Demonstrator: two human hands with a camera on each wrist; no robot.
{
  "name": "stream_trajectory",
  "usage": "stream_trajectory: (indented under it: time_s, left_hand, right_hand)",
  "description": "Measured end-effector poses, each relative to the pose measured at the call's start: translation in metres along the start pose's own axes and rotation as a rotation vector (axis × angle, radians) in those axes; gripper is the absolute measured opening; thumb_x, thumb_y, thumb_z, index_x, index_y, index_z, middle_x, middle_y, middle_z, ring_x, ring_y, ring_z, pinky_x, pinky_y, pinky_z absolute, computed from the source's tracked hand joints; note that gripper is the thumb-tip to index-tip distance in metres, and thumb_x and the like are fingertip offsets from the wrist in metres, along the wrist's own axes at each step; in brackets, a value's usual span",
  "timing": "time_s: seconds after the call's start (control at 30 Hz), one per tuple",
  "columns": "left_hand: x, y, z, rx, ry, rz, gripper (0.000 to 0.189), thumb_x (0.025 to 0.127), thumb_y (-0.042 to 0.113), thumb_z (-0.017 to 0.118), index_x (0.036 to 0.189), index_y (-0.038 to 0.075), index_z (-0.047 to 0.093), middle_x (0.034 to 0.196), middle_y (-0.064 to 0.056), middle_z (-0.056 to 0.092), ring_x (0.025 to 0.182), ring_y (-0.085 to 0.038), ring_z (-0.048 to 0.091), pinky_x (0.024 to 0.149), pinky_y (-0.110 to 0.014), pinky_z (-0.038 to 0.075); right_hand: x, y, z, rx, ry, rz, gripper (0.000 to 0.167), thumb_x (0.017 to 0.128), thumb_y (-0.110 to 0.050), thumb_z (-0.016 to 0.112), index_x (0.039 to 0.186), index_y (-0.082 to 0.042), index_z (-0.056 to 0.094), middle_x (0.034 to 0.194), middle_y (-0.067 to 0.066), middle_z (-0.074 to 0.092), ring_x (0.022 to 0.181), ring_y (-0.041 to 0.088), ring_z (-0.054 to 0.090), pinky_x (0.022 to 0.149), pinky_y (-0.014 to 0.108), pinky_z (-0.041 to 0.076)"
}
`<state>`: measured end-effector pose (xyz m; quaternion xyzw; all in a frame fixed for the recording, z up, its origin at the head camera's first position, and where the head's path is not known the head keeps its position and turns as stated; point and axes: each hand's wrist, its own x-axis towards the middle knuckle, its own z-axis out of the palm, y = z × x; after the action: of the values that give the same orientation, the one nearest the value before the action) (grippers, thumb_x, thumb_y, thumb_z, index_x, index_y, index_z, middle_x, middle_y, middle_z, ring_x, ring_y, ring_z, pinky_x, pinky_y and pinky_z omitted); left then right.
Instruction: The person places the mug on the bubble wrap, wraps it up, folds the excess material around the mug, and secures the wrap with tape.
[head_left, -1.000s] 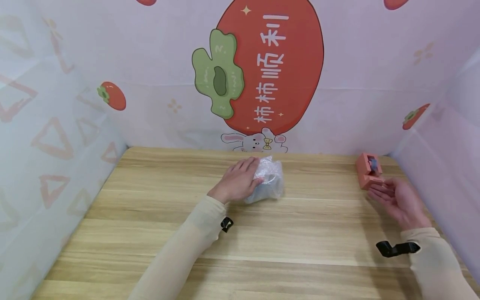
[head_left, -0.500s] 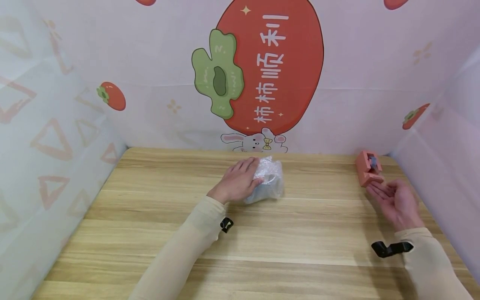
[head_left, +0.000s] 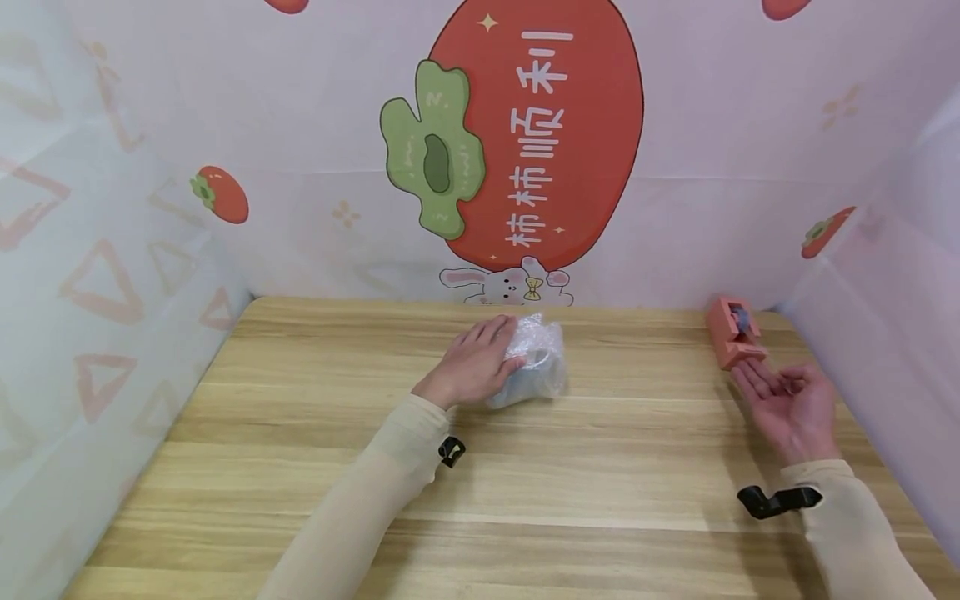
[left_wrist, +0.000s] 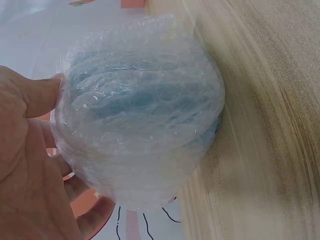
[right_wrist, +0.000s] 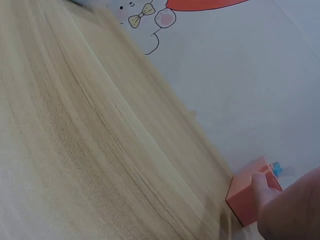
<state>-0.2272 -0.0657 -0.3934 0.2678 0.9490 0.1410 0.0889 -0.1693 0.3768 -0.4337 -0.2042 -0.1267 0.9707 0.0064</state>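
A light-blue object in clear bubble wrap (head_left: 542, 367) lies on the wooden table; what the wrap covers is too blurred to name. My left hand (head_left: 471, 362) holds this bundle from the left and above, its thumb and curved fingers (left_wrist: 95, 217) around one end in the left wrist view. Far to the right stands a coral-pink tape dispenser (head_left: 723, 335) with a bluish roll in it. My right hand (head_left: 793, 408) is turned palm up, its extended fingertips touching the dispenser's near end. The right wrist view shows part of that hand against the dispenser (right_wrist: 245, 192).
The wooden table (head_left: 570, 483) ends at a white cloth backdrop (head_left: 315, 233) printed with persimmons and a rabbit. Cloth walls also stand to the left and right, the right wall (head_left: 892, 358) close to my right hand.
The tape dispenser has shifted slightly away, toward the back. My right hand has moved a little left and turned its palm further up. My left hand and the bundle stay put.
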Motion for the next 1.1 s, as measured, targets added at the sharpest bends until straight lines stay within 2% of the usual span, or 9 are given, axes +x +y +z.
stream_trajectory:
  time_s: [0.1,0.17,0.3,0.37,0.5,0.6,0.73,0.97,1.1]
  left_hand:
    - [-0.001,0.000,0.000,-0.007,0.011,0.004,0.070,0.108,0.043,0.043,0.162,0.007,0.017,0.166,-0.013,0.022,0.152,-0.033,0.021,0.121,-0.054,0.020]
    - [-0.001,-0.001,0.001,-0.005,0.022,0.010,0.069,0.108,0.041,0.043,0.162,0.006,0.018,0.165,-0.014,0.023,0.151,-0.034,0.022,0.121,-0.054,0.021]
    - [-0.002,-0.003,0.002,-0.001,0.042,0.019,0.068,0.108,0.040,0.044,0.161,0.005,0.020,0.164,-0.015,0.025,0.150,-0.034,0.023,0.120,-0.054,0.022]
    - [-0.002,-0.004,0.003,-0.001,0.049,0.018,0.068,0.108,0.040,0.045,0.161,0.005,0.021,0.164,-0.015,0.026,0.150,-0.034,0.024,0.120,-0.054,0.022]
    - [-0.003,-0.005,0.004,-0.006,0.056,0.019,0.068,0.108,0.040,0.045,0.161,0.005,0.021,0.164,-0.015,0.026,0.150,-0.034,0.024,0.120,-0.055,0.023]
    - [-0.003,-0.005,0.005,-0.010,0.056,0.018,0.069,0.108,0.040,0.045,0.161,0.005,0.020,0.164,-0.015,0.026,0.150,-0.034,0.024,0.120,-0.055,0.022]
    - [-0.003,-0.004,0.005,-0.015,0.059,0.015,0.069,0.108,0.040,0.046,0.161,0.005,0.020,0.164,-0.014,0.026,0.150,-0.034,0.023,0.120,-0.055,0.022]
    - [-0.002,-0.003,0.005,-0.020,0.058,0.022,0.069,0.108,0.040,0.046,0.161,0.005,0.021,0.164,-0.015,0.026,0.150,-0.034,0.024,0.120,-0.055,0.022]
    - [-0.002,-0.003,0.005,-0.016,0.058,0.023,0.069,0.108,0.041,0.045,0.161,0.005,0.020,0.164,-0.014,0.025,0.150,-0.033,0.024,0.121,-0.054,0.021]
  right_hand:
    - [-0.004,0.001,0.001,-0.098,0.011,0.011,0.019,0.105,-0.008,0.044,0.086,-0.006,0.048,0.130,0.016,0.061,0.122,0.029,0.060,0.119,0.035,0.027]
    - [-0.007,0.001,0.003,-0.227,0.059,0.009,0.027,0.105,-0.014,0.051,0.080,-0.004,0.050,0.110,0.017,0.068,0.108,0.030,0.068,0.112,0.036,0.040]
    - [-0.010,0.002,0.004,-0.530,0.218,-0.035,0.020,0.099,-0.023,0.067,0.090,-0.007,0.059,0.086,0.012,0.071,0.083,0.026,0.074,0.086,0.038,0.059]
    - [-0.009,0.003,0.003,-0.682,0.319,-0.064,0.019,0.096,-0.026,0.072,0.093,-0.009,0.063,0.080,0.008,0.071,0.076,0.022,0.074,0.076,0.036,0.061]
    - [-0.003,0.003,0.000,-0.954,0.463,-0.082,0.026,0.094,-0.030,0.073,0.077,-0.011,0.069,0.070,0.002,0.070,0.063,0.016,0.072,0.062,0.029,0.061]
    - [0.001,0.000,-0.003,-1.173,0.479,-0.072,0.035,0.096,-0.036,0.069,0.070,-0.013,0.070,0.066,0.000,0.070,0.058,0.012,0.069,0.056,0.026,0.058]
    - [0.004,-0.005,-0.007,-1.399,0.444,-0.049,0.042,0.098,-0.044,0.063,0.076,-0.008,0.067,0.066,-0.001,0.069,0.058,0.009,0.069,0.057,0.026,0.058]
    - [0.001,-0.013,-0.011,-1.517,0.415,-0.032,0.054,0.099,-0.054,0.057,0.094,0.000,0.061,0.069,-0.003,0.068,0.061,0.008,0.068,0.060,0.026,0.059]
    - [0.002,-0.015,-0.009,-1.440,0.445,-0.102,0.059,0.093,-0.058,0.065,0.097,0.000,0.060,0.067,-0.002,0.067,0.057,0.009,0.066,0.057,0.027,0.059]
